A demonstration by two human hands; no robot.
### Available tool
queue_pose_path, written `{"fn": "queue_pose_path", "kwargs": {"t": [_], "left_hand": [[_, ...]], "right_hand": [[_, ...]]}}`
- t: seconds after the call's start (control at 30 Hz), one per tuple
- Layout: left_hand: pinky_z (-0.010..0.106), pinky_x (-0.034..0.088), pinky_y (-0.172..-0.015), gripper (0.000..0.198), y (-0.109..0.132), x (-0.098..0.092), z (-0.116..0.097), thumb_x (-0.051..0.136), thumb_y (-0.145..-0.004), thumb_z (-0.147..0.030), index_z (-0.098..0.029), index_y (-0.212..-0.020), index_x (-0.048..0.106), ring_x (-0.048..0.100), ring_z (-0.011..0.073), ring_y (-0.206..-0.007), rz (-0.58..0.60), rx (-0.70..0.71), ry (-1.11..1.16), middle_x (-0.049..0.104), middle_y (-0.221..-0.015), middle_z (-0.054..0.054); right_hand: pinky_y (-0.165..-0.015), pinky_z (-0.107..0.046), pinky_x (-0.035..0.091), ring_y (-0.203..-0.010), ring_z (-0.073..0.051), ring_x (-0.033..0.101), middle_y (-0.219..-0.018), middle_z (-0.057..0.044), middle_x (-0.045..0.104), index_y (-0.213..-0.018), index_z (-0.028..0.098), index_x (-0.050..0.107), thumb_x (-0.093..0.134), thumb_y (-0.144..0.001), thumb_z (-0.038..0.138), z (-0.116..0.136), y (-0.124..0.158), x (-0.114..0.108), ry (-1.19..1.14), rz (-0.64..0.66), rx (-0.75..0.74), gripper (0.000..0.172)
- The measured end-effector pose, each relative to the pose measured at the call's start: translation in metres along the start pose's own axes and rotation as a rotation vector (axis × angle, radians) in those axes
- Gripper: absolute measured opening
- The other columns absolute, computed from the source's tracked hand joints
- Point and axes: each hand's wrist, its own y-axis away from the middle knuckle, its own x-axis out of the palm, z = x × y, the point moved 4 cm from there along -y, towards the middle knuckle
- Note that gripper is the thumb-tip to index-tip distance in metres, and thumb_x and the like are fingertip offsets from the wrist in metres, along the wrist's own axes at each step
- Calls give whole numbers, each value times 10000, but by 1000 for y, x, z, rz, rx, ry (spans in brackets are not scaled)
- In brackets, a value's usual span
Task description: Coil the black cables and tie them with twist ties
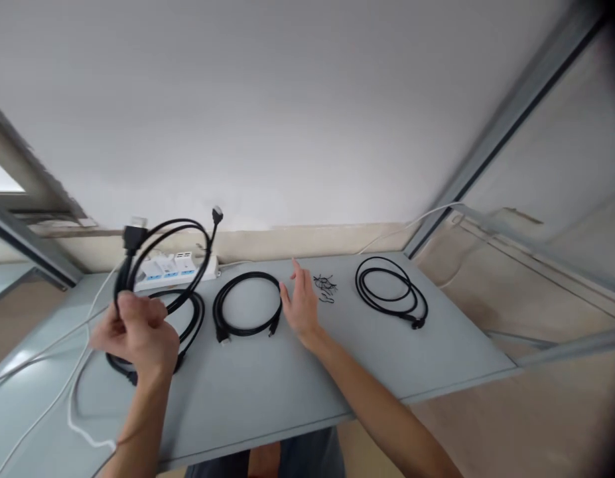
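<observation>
My left hand [135, 332] is closed around a coiled black cable [172, 232] and holds it up above the grey table [337, 358]; its two plug ends stick up at the top. My right hand [301, 302] reaches forward over the table with fingers stretched out and nothing in it. It hovers between a coiled black cable [247, 302] lying flat and a small pile of black twist ties [325, 287].
Another black coil [188, 325] lies under my left hand, and a further one [391, 292] sits at the right. A white power strip [175, 269] stands at the back left, with white cords [63, 372] trailing over the table's left side. A wall runs behind.
</observation>
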Motion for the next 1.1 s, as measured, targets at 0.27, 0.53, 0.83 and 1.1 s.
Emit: {"fn": "queue_pose_path", "kwargs": {"t": [0.27,0.53,0.83,1.1], "left_hand": [[235,144,-370,483,13,52,47,512,-1040,-338,-228,-642,261,104,68,-409,213,-1053,634,116,-536,-104],[171,144,-351,357,62,74,97,606,-1013,-287,-179,-700,473,162,31,-392,236,-1204,567,205,-534,-123],[248,550,-727,122,62,70,111,721,-835,-235,-168,-918,661,671,130,-842,209,-1043,589,720,-952,34],[305,560,-925,685,66,59,97,595,-1006,-520,-359,-1604,303,606,211,-1323,313,-525,3,651,-1403,77]], "right_hand": [[-682,-304,489,-877,-197,631,-1126,-108,678,-1378,228,585,332,-1051,660,-1,-5,11,-824,151,321,598],[-540,-277,392,-536,-145,527,-588,-36,616,-721,193,675,520,-957,753,-17,-10,3,-749,256,419,627],[-434,-235,261,-440,-67,299,-514,102,313,-701,196,598,753,-748,789,-14,0,20,-1114,533,794,615],[-417,-224,103,-464,-43,163,-545,112,236,-624,242,298,802,-714,763,-35,4,21,-990,431,888,731]]}}
